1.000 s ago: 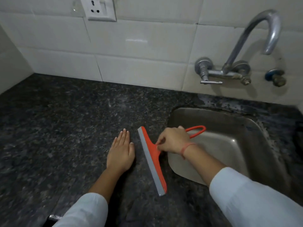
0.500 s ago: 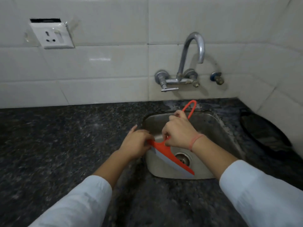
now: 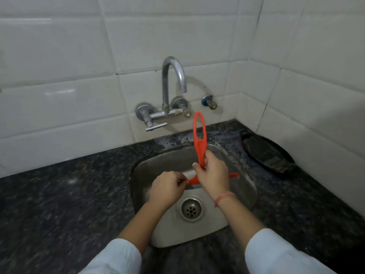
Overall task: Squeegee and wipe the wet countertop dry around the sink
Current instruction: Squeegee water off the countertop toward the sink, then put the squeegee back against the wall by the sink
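An orange squeegee [image 3: 199, 135] is held upright over the steel sink [image 3: 245, 186], its looped handle pointing up toward the tap. My right hand [image 3: 214, 175] is shut around the handle's lower part. My left hand [image 3: 167, 187] pinches the left end of the squeegee's blade bar, over the sink basin. The blade's right tip shows past my right hand; most of the blade is hidden behind both hands. The dark speckled granite countertop [image 3: 65, 198] surrounds the sink.
A chrome wall tap [image 3: 171, 89] hangs over the sink's back edge, with a small blue valve [image 3: 209, 102] to its right. A dark flat pan [image 3: 266, 153] lies on the counter at the right, by the tiled corner wall. The drain [image 3: 191, 210] sits below my hands.
The squeegee has left the counter at the left and come over the sink, turning upright. My left hand, flat on the counter before, now grips the blade's end. The view has swung right.
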